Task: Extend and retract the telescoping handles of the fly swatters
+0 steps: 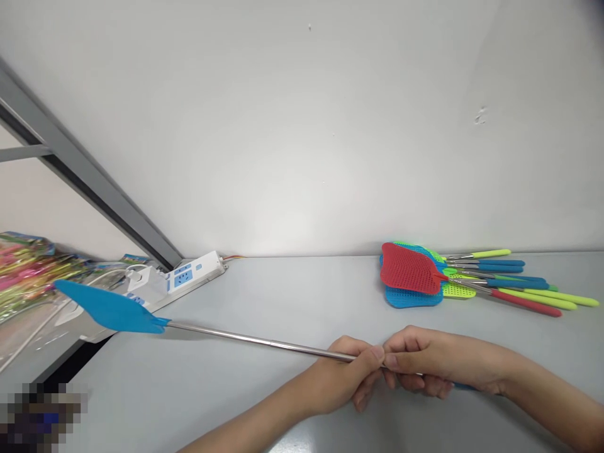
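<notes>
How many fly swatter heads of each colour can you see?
Blue: 2 (the held fly swatter, the blue swatter under the pile)
Red: 1 (the red swatter on top of the pile)
Green: 2 (the lime swatter, the bright green swatter)
Total: 5, though more may be hidden in the pile.

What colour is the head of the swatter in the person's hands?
Bright blue; the fly swatter head shows best in the head view.
</notes>
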Demonstrator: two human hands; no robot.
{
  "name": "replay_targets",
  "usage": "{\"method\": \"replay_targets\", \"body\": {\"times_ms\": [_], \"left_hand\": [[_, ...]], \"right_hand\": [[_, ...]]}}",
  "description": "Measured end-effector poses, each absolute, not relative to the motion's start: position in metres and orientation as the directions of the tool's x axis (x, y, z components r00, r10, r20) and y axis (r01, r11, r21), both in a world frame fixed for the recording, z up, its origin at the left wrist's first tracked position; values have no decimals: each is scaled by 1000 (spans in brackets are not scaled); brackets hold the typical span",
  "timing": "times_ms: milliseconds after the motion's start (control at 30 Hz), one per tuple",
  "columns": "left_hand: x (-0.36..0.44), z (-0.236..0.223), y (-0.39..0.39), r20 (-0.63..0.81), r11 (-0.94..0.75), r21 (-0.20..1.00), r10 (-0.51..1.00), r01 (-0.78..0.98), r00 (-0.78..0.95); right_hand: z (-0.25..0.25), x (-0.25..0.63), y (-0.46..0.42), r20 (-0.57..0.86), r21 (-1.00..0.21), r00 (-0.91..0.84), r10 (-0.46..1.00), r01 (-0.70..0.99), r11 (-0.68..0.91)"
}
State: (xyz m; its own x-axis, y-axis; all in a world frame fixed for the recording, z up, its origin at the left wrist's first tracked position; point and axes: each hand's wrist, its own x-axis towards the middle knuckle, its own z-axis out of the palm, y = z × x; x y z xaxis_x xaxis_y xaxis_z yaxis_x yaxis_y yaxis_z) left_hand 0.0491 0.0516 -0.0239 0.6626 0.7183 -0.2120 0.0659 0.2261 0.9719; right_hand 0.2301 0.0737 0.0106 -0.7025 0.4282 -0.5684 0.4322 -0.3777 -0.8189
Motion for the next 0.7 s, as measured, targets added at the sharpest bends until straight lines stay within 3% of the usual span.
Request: {"method": "replay_targets", "body": {"times_ms": [700], "left_hand": [[51,-20,56,-251,263,961,719,81,648]], "right_hand": [[12,232,72,-609,-789,-676,415,466,-399]]}}
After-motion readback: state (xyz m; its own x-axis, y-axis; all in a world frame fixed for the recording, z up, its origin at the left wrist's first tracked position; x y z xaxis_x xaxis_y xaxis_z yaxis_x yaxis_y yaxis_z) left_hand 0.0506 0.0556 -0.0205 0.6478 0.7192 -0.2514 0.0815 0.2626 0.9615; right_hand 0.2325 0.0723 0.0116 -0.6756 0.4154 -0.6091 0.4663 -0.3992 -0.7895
